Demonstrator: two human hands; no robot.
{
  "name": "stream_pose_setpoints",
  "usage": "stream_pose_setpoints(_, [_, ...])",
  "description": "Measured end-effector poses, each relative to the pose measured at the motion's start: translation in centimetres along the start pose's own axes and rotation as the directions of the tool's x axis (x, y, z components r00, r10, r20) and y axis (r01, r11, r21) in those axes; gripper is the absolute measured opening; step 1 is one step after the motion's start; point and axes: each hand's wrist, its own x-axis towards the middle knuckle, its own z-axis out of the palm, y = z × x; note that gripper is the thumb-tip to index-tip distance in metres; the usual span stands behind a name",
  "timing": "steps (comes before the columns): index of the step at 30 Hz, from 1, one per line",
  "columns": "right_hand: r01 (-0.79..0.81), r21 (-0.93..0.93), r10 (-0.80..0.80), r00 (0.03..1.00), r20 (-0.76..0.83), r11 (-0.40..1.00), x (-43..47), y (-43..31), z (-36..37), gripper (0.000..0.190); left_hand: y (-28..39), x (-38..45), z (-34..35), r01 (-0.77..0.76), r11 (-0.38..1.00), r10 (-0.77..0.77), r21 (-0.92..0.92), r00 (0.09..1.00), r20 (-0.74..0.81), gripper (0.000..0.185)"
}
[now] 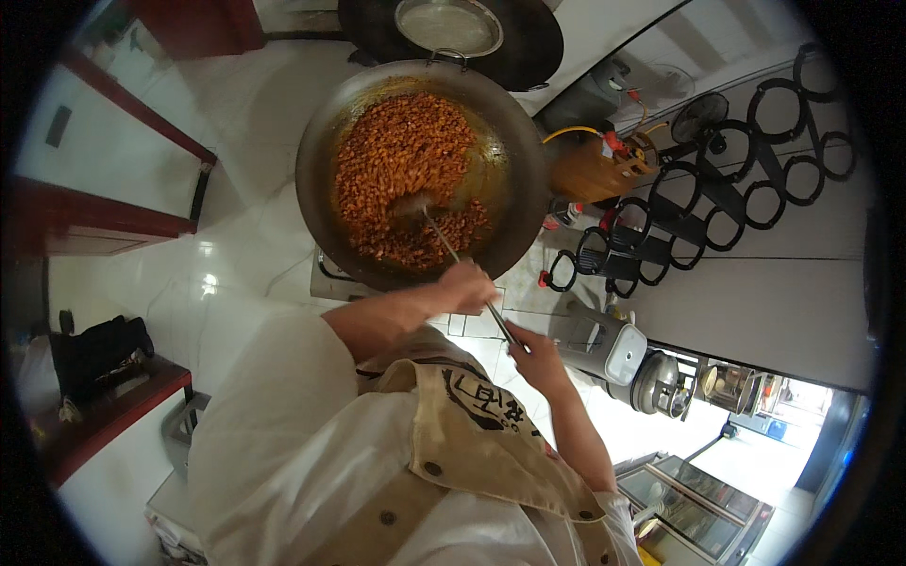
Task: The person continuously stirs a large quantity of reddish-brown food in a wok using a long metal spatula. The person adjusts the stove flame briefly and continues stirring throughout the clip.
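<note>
A large metal wok (311,170) on a burner stand lies in front of me. Reddish-brown, finely diced food (403,148) covers much of its inside, and oil glistens at the right. My left hand (467,286) grips the long handle of a spatula (444,239) just over the wok's near rim. Farther down, by the handle's end, my right hand (536,355) is closed around the same handle. The spatula's blade (410,205) is down in the food, blurred and partly covered. I wear a tan apron (488,453) bearing writing.
Beyond the wok, a second dark wok (531,49) holds a round strainer (449,28). An orange gas cylinder (594,173) with a yellow hose stands close right, near a black rack of rings (676,201). A grey bin-like container (609,347) is right of my hands. Red-edged furniture (106,212) lines the left.
</note>
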Motion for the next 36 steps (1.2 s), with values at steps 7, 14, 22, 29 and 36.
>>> stream_pose_setpoints(7, [0.132,-0.133,-0.157,0.967,-0.203,0.982,7.8,1.3,2.7,0.047,-6.8,5.0,-1.9,0.014,0.980,-0.014,0.197,1.000,-0.004,0.047])
stream_pose_setpoints(14, [0.064,-0.236,-0.068,0.998,-0.005,0.970,-2.9,-0.8,-5.3,0.047,4.7,3.1,1.6,-0.001,0.993,-0.016,-0.114,0.988,-0.152,0.047])
stream_pose_setpoints(22, [0.169,-0.038,-0.173,0.972,-0.157,0.985,6.4,-0.8,4.5,0.044,-6.2,0.7,-3.9,0.010,0.984,-0.044,0.179,0.981,0.190,0.039])
stream_pose_setpoints(29, [0.091,-0.284,-0.124,0.987,-0.099,0.954,2.6,-2.2,-0.7,0.042,-2.6,3.6,-1.0,-0.057,0.998,0.054,-0.038,0.995,-0.087,0.041])
stream_pose_setpoints(36, [0.015,-0.331,0.009,0.997,0.071,0.944,-1.2,-6.4,-5.6,0.043,3.4,1.4,-2.0,-0.008,0.979,-0.023,-0.203,0.988,-0.149,0.049])
